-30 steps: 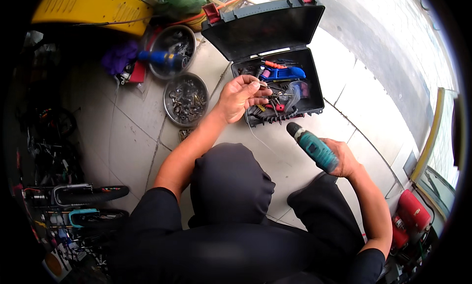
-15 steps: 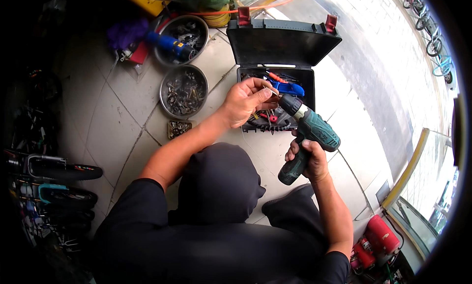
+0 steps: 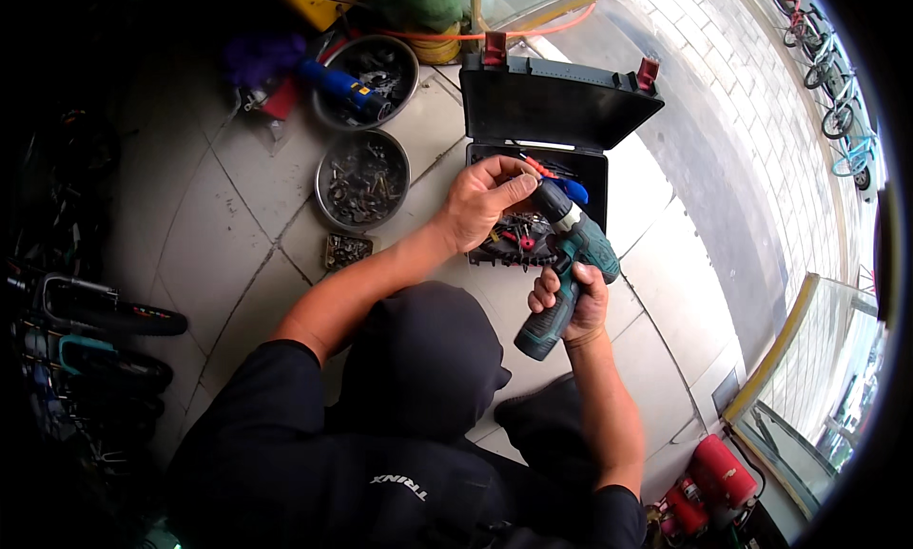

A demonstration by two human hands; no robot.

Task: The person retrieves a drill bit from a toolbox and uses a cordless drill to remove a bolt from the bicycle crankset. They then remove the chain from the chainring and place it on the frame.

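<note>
My right hand [image 3: 573, 300] is wrapped round the grip of a green and black cordless drill [image 3: 592, 251], which tilts up and to the left. Its black chuck [image 3: 553, 203] meets the fingers of my left hand [image 3: 483, 199]. That hand is closed in a pinch at the chuck's tip, on a thin rod-like bit mostly hidden by the fingers. Beneath both hands lies an open black tool case [image 3: 594, 173] with its lid [image 3: 561, 99] raised. Inside it are a blue-handled tool [image 3: 572, 189], an orange-handled tool [image 3: 539, 166] and a red piece [image 3: 518, 237] among small parts.
Two metal bowls of loose hardware, one nearer [image 3: 404, 195] and one farther [image 3: 411, 93], stand left of the case. A blue power tool [image 3: 342, 90] rests across the farther one. A small parts box [image 3: 348, 251] sits close by. A red tank [image 3: 723, 470] is at the lower right.
The drill and my right hand have shifted left and slightly down in the picture. My left fingers now sit closer against the chuck, hiding most of the thin bit that showed before.
</note>
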